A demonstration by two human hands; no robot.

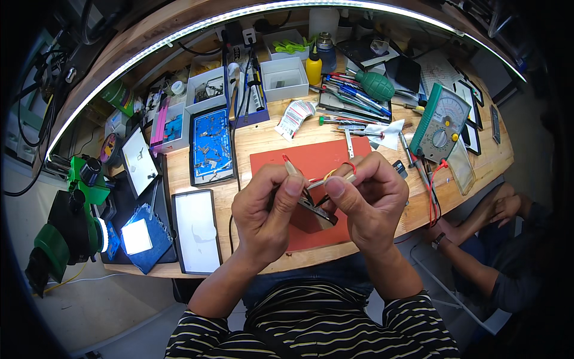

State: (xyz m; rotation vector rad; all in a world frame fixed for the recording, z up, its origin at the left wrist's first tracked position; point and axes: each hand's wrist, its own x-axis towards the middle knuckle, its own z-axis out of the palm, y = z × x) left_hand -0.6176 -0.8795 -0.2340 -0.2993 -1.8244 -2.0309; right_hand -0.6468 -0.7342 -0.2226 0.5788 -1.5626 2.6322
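Observation:
My left hand (263, 209) is closed, thumb and fingers pinching a pale slim stick (289, 161) with a red tip. Opposite it, my right hand (376, 206) pinches thin red and yellow wires (330, 174), with a pale slim piece beside the thumb. Short dark ends point down between the two hands. Below my fingers is a dark flat block (314, 220) with a shiny edge, over the red-orange mat (269, 157); its kind is unclear. My fingers hide part of what they hold.
A green analog multimeter (441, 122) with a red lead stands at right. Behind the mat lie pens and tools (356, 99). Left are a blue parts tray (212, 146), a white tray (197, 233) and a green-and-black microscope (72, 221). Another person's arm (466, 251) is at lower right.

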